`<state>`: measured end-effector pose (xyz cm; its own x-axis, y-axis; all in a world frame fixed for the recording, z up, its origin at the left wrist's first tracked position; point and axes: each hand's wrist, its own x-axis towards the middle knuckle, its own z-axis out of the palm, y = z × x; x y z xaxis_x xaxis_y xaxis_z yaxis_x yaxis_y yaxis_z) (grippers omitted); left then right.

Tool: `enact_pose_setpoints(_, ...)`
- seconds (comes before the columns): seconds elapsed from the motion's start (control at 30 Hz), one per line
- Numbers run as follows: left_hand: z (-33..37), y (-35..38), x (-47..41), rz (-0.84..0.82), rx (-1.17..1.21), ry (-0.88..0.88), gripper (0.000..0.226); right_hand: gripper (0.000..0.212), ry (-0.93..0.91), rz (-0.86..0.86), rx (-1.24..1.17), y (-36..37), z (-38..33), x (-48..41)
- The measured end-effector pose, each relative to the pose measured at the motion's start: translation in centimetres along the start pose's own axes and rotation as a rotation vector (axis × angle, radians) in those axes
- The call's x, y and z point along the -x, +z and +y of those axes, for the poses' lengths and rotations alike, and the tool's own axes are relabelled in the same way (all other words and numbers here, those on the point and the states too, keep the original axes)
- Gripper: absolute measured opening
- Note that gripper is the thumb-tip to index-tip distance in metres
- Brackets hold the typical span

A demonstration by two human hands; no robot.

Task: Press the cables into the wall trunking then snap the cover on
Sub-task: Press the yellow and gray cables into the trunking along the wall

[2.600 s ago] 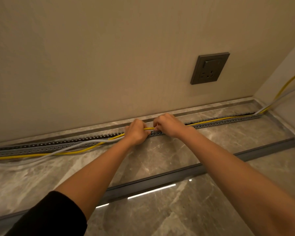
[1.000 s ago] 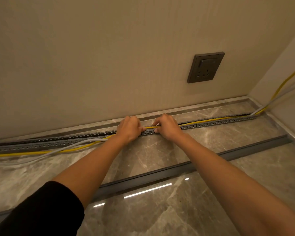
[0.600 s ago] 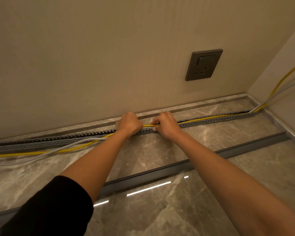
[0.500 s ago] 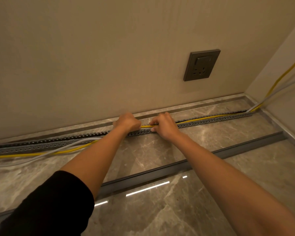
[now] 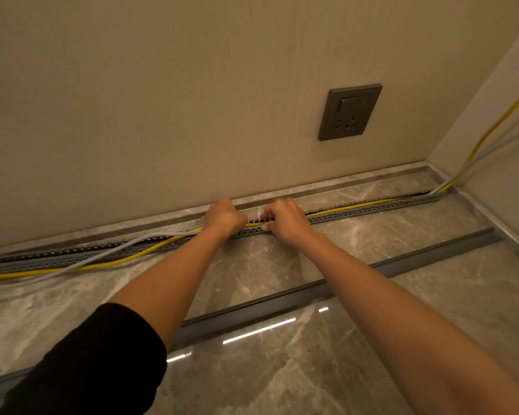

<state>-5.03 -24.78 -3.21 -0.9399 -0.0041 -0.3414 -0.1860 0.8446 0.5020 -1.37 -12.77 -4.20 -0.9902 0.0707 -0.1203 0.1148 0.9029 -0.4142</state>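
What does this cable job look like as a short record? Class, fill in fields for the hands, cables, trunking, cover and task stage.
Left hand: fingers curled over the yellow cable at the trunking
Right hand: close beside it, pinching the same cable
Yellow cable: in the trunking right of the hands, loose on the floor to the left
Grey cable: loose beside it on the left
Cover: lying on the floor, not fitted
Socket: on the wall above
Stage: pressing cables in
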Motion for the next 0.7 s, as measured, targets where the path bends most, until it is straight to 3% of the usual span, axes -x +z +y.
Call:
enact_pose_setpoints(0.17,-1.3,-0.8,-0.5,-0.059,0.163,0.079,0.006,0.035,-0.075,-0.018,0.101,0.4,-0.7,0.8)
enact_pose_setpoints(0.3,-3.1,-1.8,-0.5,-0.095,0.265,0.163,0.033,0.037,-0.096,-0.064,0.106,0.6,-2.4,0.6)
enact_pose_setpoints(0.5,-4.1,-3.3,-0.4,-0.058,0.013,0.191,0.033,0.024,-0.086,-0.062,0.119,0.7,-4.6,0.4)
enact_pose_setpoints(0.63,-4.3,-4.1,-0.3,-0.107,-0.140,0.157,0.028,0.025,-0.090,-0.029,0.242,0.4,-5.6,0.5)
enact_pose_setpoints(0.7,-4.4,-4.7,-0.2,-0.108,-0.209,0.119,0.036,0.026,-0.090,-0.022,0.277,0.4,-5.9,0.6)
